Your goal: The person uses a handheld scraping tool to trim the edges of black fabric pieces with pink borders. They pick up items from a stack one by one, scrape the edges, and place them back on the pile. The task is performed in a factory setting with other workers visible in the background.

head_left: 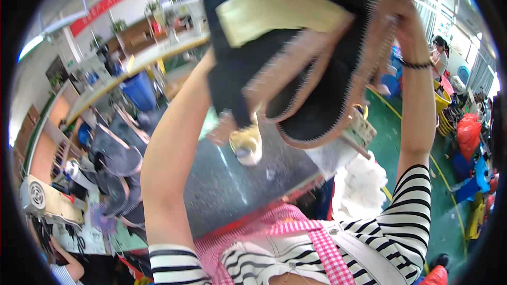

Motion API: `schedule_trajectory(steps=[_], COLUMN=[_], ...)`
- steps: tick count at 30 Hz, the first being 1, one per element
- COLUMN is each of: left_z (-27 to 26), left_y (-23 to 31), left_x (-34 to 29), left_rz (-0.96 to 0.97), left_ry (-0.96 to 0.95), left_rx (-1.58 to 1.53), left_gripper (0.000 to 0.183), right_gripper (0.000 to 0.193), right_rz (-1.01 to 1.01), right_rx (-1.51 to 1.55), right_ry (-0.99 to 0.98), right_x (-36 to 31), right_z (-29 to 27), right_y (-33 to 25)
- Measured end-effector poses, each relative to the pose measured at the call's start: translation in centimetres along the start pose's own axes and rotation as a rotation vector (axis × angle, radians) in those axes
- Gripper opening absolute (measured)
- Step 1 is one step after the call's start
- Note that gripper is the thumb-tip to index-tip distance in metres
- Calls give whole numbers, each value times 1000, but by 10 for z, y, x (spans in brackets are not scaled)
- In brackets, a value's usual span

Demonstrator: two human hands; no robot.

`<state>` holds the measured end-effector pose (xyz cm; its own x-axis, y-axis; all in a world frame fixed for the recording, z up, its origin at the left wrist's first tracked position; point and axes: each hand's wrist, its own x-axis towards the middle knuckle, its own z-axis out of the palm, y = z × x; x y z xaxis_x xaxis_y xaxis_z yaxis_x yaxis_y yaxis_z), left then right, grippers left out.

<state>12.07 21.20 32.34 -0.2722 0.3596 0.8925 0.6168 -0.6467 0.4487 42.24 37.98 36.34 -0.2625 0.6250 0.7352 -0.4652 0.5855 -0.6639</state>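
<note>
A large black piece with notched beige edging (338, 89), which resembles a shoe upper, is held up before me. It carries a pale yellow patch (280, 10), and beige strips cross its lower part. My right hand (405, 24) is closed on its beige edge at the upper right; some fingers are behind the material. My left forearm (177, 142) rises to the piece's left side, where the piece hides my left hand, so its fingers do not show. Below the piece, a small yellowish-white pot (246, 148) stands on the dark worktable (211, 195).
Several dark pieces with beige edges (119, 153) are heaped at the left, near a cream machine box (50, 200) and a purple fan (103, 217). White material (362, 184) bulges beside the table's right end. A blue bin (140, 89) stands further back. Another person's arm (66, 258) shows lower left.
</note>
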Motion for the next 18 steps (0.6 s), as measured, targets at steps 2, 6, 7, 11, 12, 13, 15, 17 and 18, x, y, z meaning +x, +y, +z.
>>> schedule_trajectory(steps=[2, 6, 7, 11, 12, 13, 15, 17, 18], left_z=[-30, -107, -122, -177, -190, -201, -214, -231, -244], left_y=[1, 9, 8, 13, 18, 13, 2, 7, 10], left_x=[22, 36, 30, -31, -51, -74, -122, -171, -191], left_rz=[14, -23, -53, -220, -278, -342, -487, -622, -687], left_ry=[71, 167, 176, 208, 217, 235, 253, 268, 270], left_rx=[-72, -127, -129, -158, -151, -159, -204, -205, -213], left_gripper=[94, 90, 89, 84, 83, 82, 80, 78, 77], right_gripper=[19, 15, 17, 44, 52, 61, 86, 96, 101], right_rz=[-82, -243, -300, -491, -765, -815, -919, -973, -1004], right_rx=[-128, -337, -585, -534, -347, -427, -591, -792, -1035], right_ry=[-81, -301, -347, -594, -735, -837, -1043, -1268, -1434], right_x=[38, 84, 84, 47, 43, 31, 9, -58, -95], right_z=[43, 149, 173, 249, 267, 282, 300, 301, 299], right_y=[-22, -24, -18, -6, 17, 47, 105, 132, 143])
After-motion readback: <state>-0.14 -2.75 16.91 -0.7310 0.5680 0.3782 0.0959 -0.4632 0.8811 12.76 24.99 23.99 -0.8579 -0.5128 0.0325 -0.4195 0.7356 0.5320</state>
